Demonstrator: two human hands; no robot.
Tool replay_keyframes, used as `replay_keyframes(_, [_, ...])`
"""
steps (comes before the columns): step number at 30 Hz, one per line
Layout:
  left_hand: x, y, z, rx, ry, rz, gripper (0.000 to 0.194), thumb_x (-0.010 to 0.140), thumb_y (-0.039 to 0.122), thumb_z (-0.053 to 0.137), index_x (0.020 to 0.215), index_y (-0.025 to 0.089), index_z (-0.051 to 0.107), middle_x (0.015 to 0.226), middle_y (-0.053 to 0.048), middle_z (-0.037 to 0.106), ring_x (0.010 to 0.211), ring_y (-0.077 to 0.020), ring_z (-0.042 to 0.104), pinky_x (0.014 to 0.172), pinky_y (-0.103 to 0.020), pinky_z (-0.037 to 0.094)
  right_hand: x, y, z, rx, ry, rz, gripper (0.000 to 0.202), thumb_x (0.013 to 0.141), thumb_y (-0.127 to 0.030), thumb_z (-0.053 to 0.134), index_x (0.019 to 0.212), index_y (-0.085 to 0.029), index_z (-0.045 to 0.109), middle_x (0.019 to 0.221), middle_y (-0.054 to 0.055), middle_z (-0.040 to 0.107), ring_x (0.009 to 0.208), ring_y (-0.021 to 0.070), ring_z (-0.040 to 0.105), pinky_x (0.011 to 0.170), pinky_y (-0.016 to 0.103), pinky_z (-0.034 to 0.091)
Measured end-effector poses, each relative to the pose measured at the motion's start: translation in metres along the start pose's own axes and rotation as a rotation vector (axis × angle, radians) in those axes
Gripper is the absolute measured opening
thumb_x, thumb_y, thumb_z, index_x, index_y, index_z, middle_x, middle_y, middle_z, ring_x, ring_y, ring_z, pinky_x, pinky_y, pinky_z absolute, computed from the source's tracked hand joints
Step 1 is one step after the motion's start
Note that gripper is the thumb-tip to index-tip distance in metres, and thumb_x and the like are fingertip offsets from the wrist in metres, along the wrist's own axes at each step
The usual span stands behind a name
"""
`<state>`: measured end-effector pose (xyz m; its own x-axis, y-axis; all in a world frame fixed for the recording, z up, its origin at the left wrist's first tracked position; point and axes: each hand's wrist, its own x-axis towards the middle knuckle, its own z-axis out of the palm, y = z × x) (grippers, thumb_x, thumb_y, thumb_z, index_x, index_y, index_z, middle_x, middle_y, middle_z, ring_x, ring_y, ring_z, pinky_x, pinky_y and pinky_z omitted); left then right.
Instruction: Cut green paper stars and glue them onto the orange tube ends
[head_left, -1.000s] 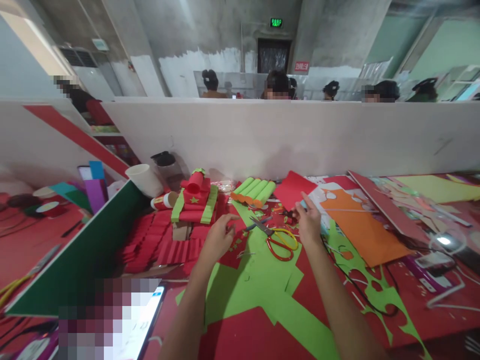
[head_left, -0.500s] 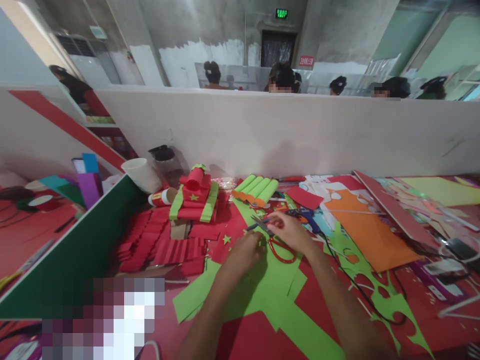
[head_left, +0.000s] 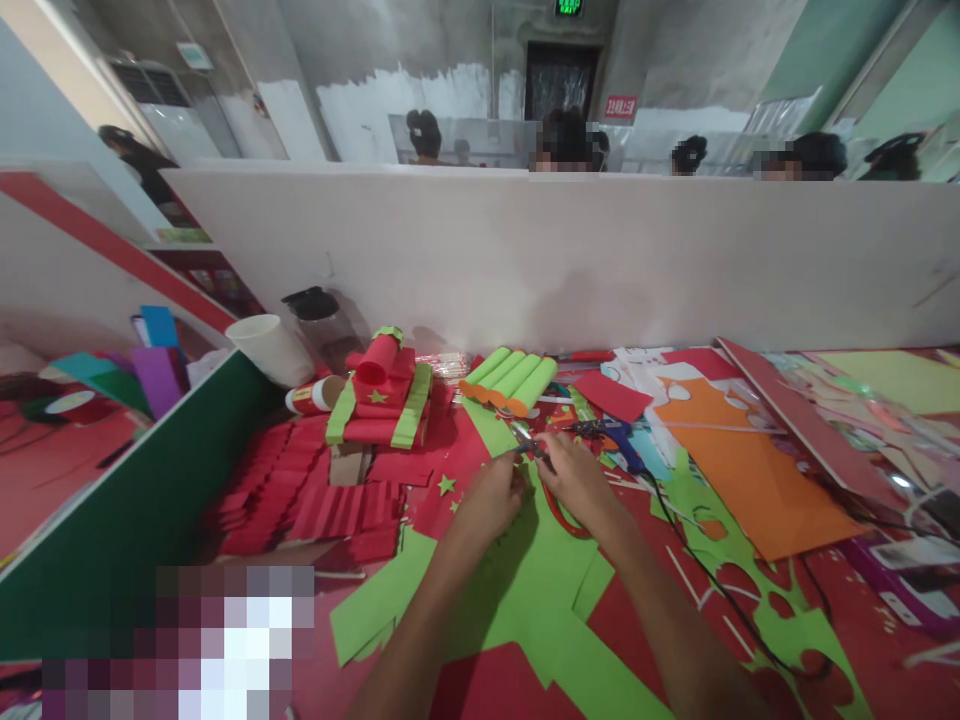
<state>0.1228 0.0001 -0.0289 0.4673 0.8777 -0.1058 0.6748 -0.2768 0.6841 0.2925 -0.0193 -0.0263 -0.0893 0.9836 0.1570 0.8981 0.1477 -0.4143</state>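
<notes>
My left hand [head_left: 493,495] is closed, its fingertips pinched; what they hold is hidden. Facing it, my right hand [head_left: 576,478] has bent, closed fingers over a pair of scissors [head_left: 564,515] with red handles. The scissors' blades point away from me, and a slim dark thing [head_left: 529,447] shows between the two hands. I cannot tell whether the right fingers grip the scissors or a small piece above them. Beneath both hands lie sheets of green paper [head_left: 517,590]. Small green stars [head_left: 447,485] rest on red paper just left of my left hand.
A red paper model [head_left: 379,390] with green bands stands behind folded red strips [head_left: 277,475]. Green paper rolls [head_left: 514,378] lie at the back. To the right are a blue glue gun [head_left: 624,445] with cord, orange paper [head_left: 750,460] and cut green scraps [head_left: 780,600]. A partition [head_left: 465,260] runs behind.
My right hand has come down a little over the scissors, covering more of them. My left hand stays nearly in place. The camera view has shifted slightly.
</notes>
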Motion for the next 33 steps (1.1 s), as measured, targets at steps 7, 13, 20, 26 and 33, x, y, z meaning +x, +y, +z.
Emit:
replay_keyframes(7, [0.007, 0.018, 0.008, 0.012, -0.052, -0.004, 0.031, 0.088, 0.028, 0.061, 0.117, 0.016, 0.059, 0.087, -0.006, 0.07, 0.074, -0.0175, 0.063, 0.063, -0.025, 0.037, -0.004, 0.008, -0.048, 0.32, 0.167, 0.104, 0.039, 0.09, -0.027, 0.052, 0.129, -0.021, 0.057, 0.105, 0.008, 0.068, 0.085, 0.0196, 0.068, 0.078, 0.032, 0.052])
replay_keyframes(13, [-0.034, 0.017, -0.009, 0.179, -0.139, -0.013, 0.014, 0.092, 0.03, 0.053, 0.086, 0.02, 0.06, 0.073, -0.003, 0.066, 0.067, -0.0175, 0.06, 0.056, -0.025, 0.029, -0.019, 0.004, -0.078, 0.243, -0.032, 0.132, 0.048, 0.09, -0.027, 0.054, 0.137, -0.026, 0.053, 0.103, 0.006, 0.075, 0.089, 0.0226, 0.071, 0.073, 0.03, 0.05])
replay_keyframes(20, [-0.072, 0.001, -0.004, 0.179, -0.104, -0.177, 0.022, 0.095, 0.022, 0.05, 0.115, 0.017, 0.056, 0.089, -0.007, 0.073, 0.081, -0.0213, 0.068, 0.064, -0.026, 0.037, -0.029, -0.001, -0.063, -0.148, -0.359, 0.032, 0.063, 0.087, -0.012, 0.048, 0.149, -0.018, 0.04, 0.136, 0.018, 0.062, 0.119, 0.034, 0.063, 0.089, 0.04, 0.046])
replay_keyframes(26, [-0.086, -0.008, -0.004, 0.232, -0.061, -0.068, 0.02, 0.097, 0.018, 0.041, 0.102, 0.02, 0.061, 0.096, -0.006, 0.072, 0.086, -0.0223, 0.069, 0.068, -0.029, 0.039, -0.03, -0.003, -0.045, -0.333, -0.475, 0.087, 0.071, 0.083, -0.009, 0.05, 0.152, -0.013, 0.036, 0.124, 0.022, 0.068, 0.113, 0.037, 0.065, 0.084, 0.041, 0.046])
replay_keyframes(33, [-0.09, -0.018, -0.011, 0.208, -0.007, -0.025, 0.022, 0.096, 0.014, 0.042, 0.093, 0.02, 0.063, 0.097, -0.006, 0.07, 0.085, -0.02, 0.067, 0.068, -0.028, 0.038, -0.026, -0.007, -0.045, -0.397, -0.488, 0.172, 0.069, 0.084, -0.004, 0.044, 0.152, -0.011, 0.034, 0.122, 0.025, 0.067, 0.109, 0.0369, 0.067, 0.082, 0.041, 0.046])
